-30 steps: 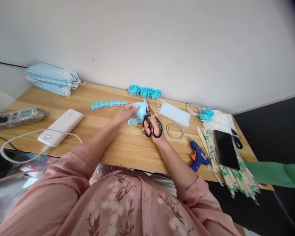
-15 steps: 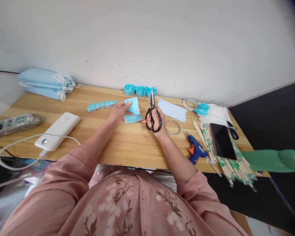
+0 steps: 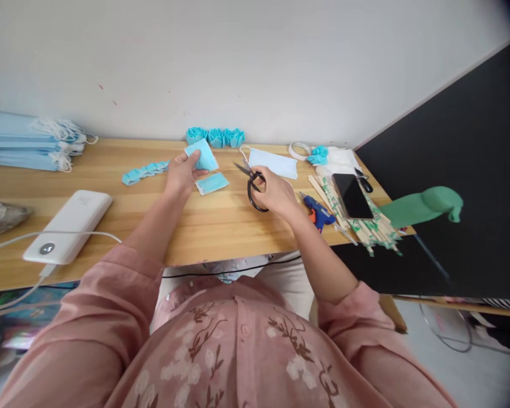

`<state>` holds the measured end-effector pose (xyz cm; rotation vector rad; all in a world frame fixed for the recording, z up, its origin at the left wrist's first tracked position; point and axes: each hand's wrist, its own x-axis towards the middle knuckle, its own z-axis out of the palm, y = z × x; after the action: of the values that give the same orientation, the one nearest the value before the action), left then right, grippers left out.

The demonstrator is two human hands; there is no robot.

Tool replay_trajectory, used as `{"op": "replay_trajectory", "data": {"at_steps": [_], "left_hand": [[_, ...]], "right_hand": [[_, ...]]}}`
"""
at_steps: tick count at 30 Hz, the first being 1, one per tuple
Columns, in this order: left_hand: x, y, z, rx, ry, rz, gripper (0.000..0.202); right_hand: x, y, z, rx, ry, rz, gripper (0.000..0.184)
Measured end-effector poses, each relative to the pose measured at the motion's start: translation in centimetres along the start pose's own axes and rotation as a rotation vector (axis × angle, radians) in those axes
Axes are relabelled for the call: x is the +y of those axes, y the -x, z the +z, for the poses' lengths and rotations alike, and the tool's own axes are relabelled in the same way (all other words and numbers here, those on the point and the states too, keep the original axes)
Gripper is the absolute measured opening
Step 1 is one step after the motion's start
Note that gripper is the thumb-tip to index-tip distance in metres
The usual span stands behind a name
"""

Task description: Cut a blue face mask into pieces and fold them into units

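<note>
The left hand (image 3: 182, 170) is pinching a blue fabric square (image 3: 204, 157) above the bench (image 3: 221, 226), its thumb and fingers clamping the near left part. A smaller-looking blue piece (image 3: 212, 183) is lying on the bench between the two hands, just below the held square. The right hand (image 3: 276, 190) is gripping black-handled scissors (image 3: 243, 168), fingers wrapping around the handles, blades pointing leftward and away. A pale-blue face mask (image 3: 273, 163) is lying beyond that hand; three blue folded flowers (image 3: 216, 137) are sitting in a row by the wall (image 3: 221, 68).
</note>
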<state>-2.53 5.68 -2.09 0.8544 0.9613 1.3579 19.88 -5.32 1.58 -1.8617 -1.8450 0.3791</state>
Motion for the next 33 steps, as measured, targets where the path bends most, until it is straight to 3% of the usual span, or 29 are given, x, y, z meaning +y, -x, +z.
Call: {"op": "replay_trajectory", "data": {"at_steps": [4, 8, 11, 15, 21, 24, 29, 33], "left_hand": [[-0.5, -0.5, -0.1, -0.022, -0.030, 0.007, 0.021], [-0.3, -0.5, -0.1, -0.046, -0.061, 0.018, 0.025], [0.3, -0.2, 0.0, -0.067, -0.054, -0.013, 0.027], [0.5, 0.8, 0.7, -0.199, -0.100, -0.047, 0.030], [0.2, 2.0, 1.4, -0.370, -0.165, -0.063, 0.036], [0.1, 2.1, 1.6, -0.365, -0.164, -0.083, 0.037], [0.3, 2.2, 1.6, -0.344, -0.152, -0.053, 0.039], [0.3, 2.3, 1.7, -0.313, -0.155, -0.044, 0.037]], "right_hand": [[0.3, 4.2, -1.4, -0.184, 0.300, -0.067, 0.050], [0.5, 5.7, -2.2, -0.190, 0.592, -0.051, 0.040], [0.0, 5.6, -2.7, -0.172, 0.638, -0.047, 0.032], [-1.2, 3.8, -2.3, -0.037, 0.305, -0.102, 0.035], [-2.1, -1.4, 0.8, 0.117, -0.371, -0.077, 0.043], [-2.2, -3.1, 1.9, 0.096, -0.534, -0.013, 0.050], [-2.8, -4.0, 2.9, -0.007, -0.608, 0.017, 0.055], [-3.0, -4.4, 4.1, -0.063, -0.735, 0.004, 0.043]]}}
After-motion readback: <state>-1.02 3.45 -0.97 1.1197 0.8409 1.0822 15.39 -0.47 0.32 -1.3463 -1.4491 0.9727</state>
